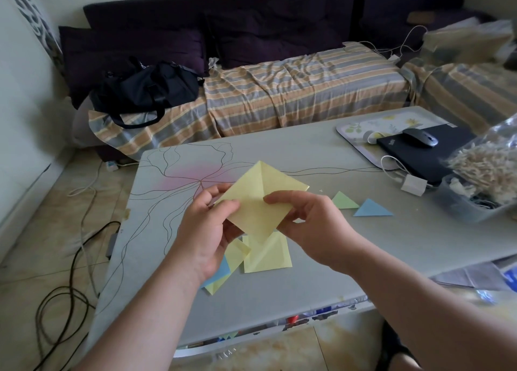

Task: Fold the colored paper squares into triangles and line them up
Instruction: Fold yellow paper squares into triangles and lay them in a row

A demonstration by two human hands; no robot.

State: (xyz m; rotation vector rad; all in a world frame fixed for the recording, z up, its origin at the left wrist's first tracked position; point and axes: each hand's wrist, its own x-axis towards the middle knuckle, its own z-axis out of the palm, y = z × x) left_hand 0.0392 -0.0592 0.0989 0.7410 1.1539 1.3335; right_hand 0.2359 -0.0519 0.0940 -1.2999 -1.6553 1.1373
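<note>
Yellow paper square (258, 200) pinched at both edges above grey table (321, 259).

The tabletop (293, 147) lies bare at the far middle; a laptop (436, 158), tray (361, 127) and bin (470, 205) crowd its right end.

Your left hand (208, 228) and right hand (310, 219) are both bare: no gloves, rings, watch or bands visible. Forearms are uncovered up to the frame edge at 6 o'clock; no sleeve shows. Fingernails short, unpainted where they can be seen.
</note>
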